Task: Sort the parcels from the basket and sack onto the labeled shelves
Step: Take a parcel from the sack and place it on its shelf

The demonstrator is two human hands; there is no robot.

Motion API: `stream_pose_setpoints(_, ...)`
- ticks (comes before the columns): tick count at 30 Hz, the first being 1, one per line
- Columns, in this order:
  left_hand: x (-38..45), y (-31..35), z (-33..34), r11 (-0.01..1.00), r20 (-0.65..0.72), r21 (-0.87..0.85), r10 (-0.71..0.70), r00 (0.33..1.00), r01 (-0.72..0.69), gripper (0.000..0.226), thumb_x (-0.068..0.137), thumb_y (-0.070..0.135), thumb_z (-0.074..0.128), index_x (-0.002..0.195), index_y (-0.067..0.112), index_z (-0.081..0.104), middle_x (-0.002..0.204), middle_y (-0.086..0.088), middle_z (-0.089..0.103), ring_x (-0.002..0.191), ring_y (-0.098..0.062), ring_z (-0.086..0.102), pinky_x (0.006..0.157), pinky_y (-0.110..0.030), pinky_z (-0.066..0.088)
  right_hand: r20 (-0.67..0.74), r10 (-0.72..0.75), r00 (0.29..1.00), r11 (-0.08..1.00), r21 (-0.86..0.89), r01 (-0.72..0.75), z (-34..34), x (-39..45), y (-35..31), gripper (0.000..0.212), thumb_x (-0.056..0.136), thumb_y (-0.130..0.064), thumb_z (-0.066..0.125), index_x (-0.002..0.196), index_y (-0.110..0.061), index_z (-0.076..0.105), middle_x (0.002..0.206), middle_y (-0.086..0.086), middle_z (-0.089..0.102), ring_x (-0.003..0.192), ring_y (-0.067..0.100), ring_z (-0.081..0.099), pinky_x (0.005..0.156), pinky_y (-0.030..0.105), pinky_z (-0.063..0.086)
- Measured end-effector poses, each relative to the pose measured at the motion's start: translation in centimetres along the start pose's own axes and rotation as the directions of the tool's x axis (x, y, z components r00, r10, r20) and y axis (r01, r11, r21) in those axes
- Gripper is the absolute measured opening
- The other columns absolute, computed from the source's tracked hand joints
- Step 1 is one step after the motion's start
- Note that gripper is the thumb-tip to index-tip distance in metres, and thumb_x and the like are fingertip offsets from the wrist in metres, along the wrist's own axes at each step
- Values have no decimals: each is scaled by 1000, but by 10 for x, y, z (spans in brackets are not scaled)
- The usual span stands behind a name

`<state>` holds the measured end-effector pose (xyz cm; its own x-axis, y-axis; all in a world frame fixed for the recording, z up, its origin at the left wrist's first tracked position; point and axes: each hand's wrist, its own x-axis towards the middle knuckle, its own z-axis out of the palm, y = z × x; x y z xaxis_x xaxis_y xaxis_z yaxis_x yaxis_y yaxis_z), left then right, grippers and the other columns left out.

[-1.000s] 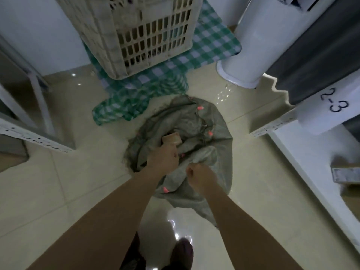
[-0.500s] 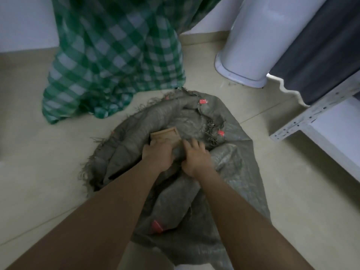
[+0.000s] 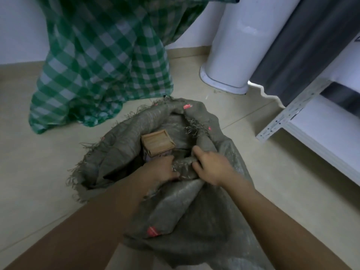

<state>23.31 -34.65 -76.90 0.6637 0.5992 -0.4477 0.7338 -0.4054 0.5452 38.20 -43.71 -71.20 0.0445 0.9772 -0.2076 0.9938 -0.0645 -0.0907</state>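
Observation:
A grey woven sack point(image 3: 191, 215) lies open on the tiled floor in the middle of the view. A small brown cardboard parcel point(image 3: 157, 142) stands upright in its mouth. My left hand point(image 3: 162, 169) reaches into the sack just below the parcel, fingers curled at the parcel's base and the sack's frayed edge; what it grips is partly hidden. My right hand point(image 3: 211, 167) pinches a fold of the sack's rim to the right of the parcel. The basket is out of view.
A green checked cloth point(image 3: 101, 61) hangs to the floor behind the sack. A white cylindrical unit point(image 3: 239, 47) stands at the back right. A white shelf frame point(image 3: 319, 129) with a grey curtain point(image 3: 296, 53) runs along the right.
The view has come closer and lower over the sack. My right hand has shifted from beside the parcel to the sack's rim and holds it wider. The parcel shows more fully.

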Motion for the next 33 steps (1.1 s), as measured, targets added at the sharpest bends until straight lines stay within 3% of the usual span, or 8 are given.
stream_pose_setpoints(8,-19,38,29,1000,452,-17,8,892,-1,85,84,56,62,151,22,22,154,0,31,137,-21,36,114,-38,31,438,236,868,925,-375,-63,28,-60,28,115,67,-80,62,150,-50,-11,151,15,26,127,40,46,100,50,43)
stream_pose_setpoints(11,-26,56,41,998,502,62,-30,864,-2,92,86,62,56,155,19,11,160,0,17,145,-21,22,117,-36,22,445,323,835,869,-490,-75,35,-56,24,94,80,-59,68,154,-31,17,155,14,24,136,38,37,105,56,36)
stream_pose_setpoints(15,-32,71,45,998,511,-61,50,858,-21,95,81,82,25,154,22,16,161,0,13,148,-20,13,119,-37,14,299,64,952,838,-535,112,27,-54,32,41,96,-33,51,134,-19,56,146,4,39,136,27,30,112,40,24)
stream_pose_setpoints(19,-30,81,41,926,187,-371,0,982,70,95,78,87,12,153,28,21,161,-1,13,148,-22,12,119,-43,10,105,-34,994,922,-381,71,3,-73,51,28,88,-33,61,110,-15,66,107,7,69,109,27,61,116,44,20)
stream_pose_setpoints(23,-20,97,44,993,46,-98,72,996,-68,72,93,64,34,152,29,13,160,-4,8,147,-29,10,118,-45,12,-280,-7,960,903,-414,-114,-7,-99,66,47,52,-38,86,88,-14,68,75,7,63,79,29,63,101,45,40)
stream_pose_setpoints(26,-22,116,48,982,194,83,152,969,-171,65,94,58,41,147,22,29,152,-5,32,140,-26,29,105,-31,23,136,372,918,900,-295,-321,-6,-117,64,71,76,-58,67,135,-22,50,127,10,56,124,32,48,117,47,16)
stream_pose_setpoints(29,-24,123,64,969,382,103,169,909,-223,51,98,48,43,138,16,42,138,-5,50,123,-26,48,90,-25,34,678,364,639,840,56,-539,-19,-119,67,89,80,-67,62,151,-23,32,154,5,37,139,26,36,111,35,28)
stream_pose_setpoints(33,-31,130,77,965,436,120,161,885,-235,53,101,38,42,146,12,33,139,-13,49,123,-27,48,87,-23,34,292,646,705,632,312,-709,-11,-100,74,93,87,-75,40,153,-11,26,154,15,37,137,33,40,106,38,35)
